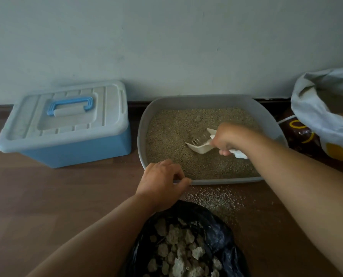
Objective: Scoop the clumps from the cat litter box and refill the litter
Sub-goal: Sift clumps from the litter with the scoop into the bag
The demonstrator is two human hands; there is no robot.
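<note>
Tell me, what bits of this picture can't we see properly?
All from the head view:
The scoop handle is hidden inside the right hand.
The blue box: its shut lid hides what is inside.
The white sack: cut off by the right edge, and its print is too dim to read.
The black bag of clumps: cut off by the bottom edge.
Anything buried in the litter box: the litter covers it.

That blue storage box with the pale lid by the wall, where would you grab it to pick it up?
Probably by the blue handle on its lid, coming straight down from above. It lies flat in a recess at the lid's middle, so fingers would hook under its bar. Whether the lid is latched cannot be seen, so lift gently.
</note>
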